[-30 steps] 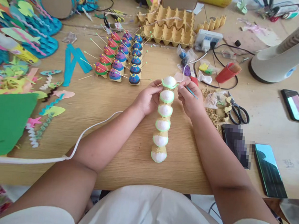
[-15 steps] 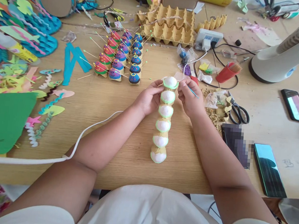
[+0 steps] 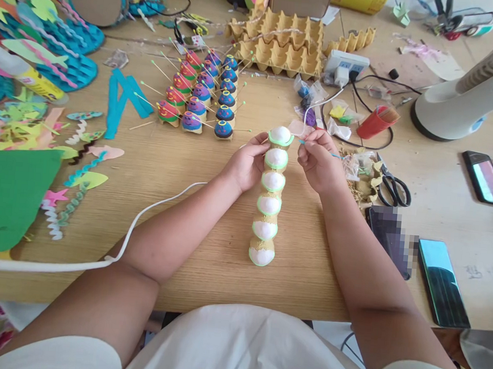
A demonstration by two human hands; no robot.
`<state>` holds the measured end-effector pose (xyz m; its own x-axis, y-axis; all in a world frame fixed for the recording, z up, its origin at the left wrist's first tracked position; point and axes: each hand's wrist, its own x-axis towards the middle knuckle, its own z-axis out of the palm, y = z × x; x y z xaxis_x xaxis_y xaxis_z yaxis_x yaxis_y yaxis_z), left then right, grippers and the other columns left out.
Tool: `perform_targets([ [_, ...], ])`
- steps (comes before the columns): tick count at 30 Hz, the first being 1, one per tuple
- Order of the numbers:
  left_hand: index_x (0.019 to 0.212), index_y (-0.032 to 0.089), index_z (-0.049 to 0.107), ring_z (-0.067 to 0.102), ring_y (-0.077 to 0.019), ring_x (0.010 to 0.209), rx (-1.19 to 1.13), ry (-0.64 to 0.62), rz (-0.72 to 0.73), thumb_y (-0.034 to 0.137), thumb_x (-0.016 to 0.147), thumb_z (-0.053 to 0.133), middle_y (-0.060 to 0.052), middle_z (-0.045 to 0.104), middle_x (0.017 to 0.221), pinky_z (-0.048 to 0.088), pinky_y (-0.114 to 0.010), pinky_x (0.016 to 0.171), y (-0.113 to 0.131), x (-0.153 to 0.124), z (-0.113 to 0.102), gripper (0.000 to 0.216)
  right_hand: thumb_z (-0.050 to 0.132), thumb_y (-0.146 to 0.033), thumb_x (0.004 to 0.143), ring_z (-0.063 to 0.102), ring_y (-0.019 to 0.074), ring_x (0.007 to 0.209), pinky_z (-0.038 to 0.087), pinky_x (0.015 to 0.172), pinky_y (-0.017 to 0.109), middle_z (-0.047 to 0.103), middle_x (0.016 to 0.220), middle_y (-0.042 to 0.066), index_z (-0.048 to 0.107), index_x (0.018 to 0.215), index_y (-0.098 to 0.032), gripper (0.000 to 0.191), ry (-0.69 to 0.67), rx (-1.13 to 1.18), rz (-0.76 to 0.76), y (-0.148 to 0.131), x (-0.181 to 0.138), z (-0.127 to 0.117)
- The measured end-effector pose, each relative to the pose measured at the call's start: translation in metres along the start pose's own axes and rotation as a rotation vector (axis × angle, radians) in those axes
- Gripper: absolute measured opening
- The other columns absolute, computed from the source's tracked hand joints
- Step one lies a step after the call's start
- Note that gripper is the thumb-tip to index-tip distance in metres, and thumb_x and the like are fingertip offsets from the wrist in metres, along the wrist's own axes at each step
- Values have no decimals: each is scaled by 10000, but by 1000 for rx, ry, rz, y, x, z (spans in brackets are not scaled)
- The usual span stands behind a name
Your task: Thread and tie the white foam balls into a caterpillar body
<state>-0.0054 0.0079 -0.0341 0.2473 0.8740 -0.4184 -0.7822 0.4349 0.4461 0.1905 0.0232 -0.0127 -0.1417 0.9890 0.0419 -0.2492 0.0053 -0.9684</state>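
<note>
A strip of egg carton cups [image 3: 269,205] lies lengthwise in front of me, its several domes coated white with pale green rims. My left hand [image 3: 252,161] grips its far end from the left side. Just right of that end, my right hand [image 3: 323,161] pinches a thin blue stick [image 3: 336,155], apart from the strip; its tip is too small to make out. Beyond the hands sits a translucent pinkish piece [image 3: 301,128]. Further back left stand three rows of painted egg-cup caterpillars [image 3: 196,108] with pins as feelers.
Scissors [image 3: 393,187], phones [image 3: 442,282] and a red cup [image 3: 377,122] lie to the right, near a white fan [image 3: 442,112]. A white cable [image 3: 142,213] crosses my left forearm. Green card [image 3: 10,197] and paper cutouts cover the left; egg trays [image 3: 281,42] are behind.
My right hand has drawn slightly away to the right from the strip's far end, with the blue stick still in it. My left hand keeps its hold.
</note>
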Motion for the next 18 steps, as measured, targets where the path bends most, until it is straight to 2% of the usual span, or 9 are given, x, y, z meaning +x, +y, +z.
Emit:
perform_targets([
  [3,1459,451,682,816,-347,1289,-8,-14,-20,308,1003,688,-8,883,1223,614,-517,1095,-1,1,-1,477,964,-445,743,501,97,605,369,571,235,620,667,-67,587,864,-268,434,-81,-1,13,5,-1,0],
  [7,1346,392,751,798,-358,1315,22,17,14,279,1005,676,-34,888,1145,613,-526,1091,-2,0,2,368,1014,-486,700,507,89,599,377,578,237,626,680,-72,605,850,-260,491,-116,-3,19,8,-2,1],
  [11,1382,400,740,803,-379,1306,7,15,-4,318,1006,684,-41,890,1164,612,-552,1097,-3,-2,4,388,1011,-506,701,497,95,602,361,567,247,623,683,-72,617,867,-267,490,-79,-14,23,10,-2,5],
  [15,1497,423,664,840,-330,1227,-14,1,-15,250,1003,661,-22,893,1176,617,-496,1090,-2,-3,4,523,1002,-534,716,493,93,604,339,557,244,647,693,-59,625,871,-266,488,-30,-19,42,11,-2,6],
  [18,1530,429,635,847,-326,1208,-22,2,-10,235,1002,655,-20,893,1180,615,-489,1086,-1,-2,2,563,1025,-533,689,474,88,612,336,552,239,602,688,-67,607,838,-262,520,15,-14,31,10,-2,6],
])
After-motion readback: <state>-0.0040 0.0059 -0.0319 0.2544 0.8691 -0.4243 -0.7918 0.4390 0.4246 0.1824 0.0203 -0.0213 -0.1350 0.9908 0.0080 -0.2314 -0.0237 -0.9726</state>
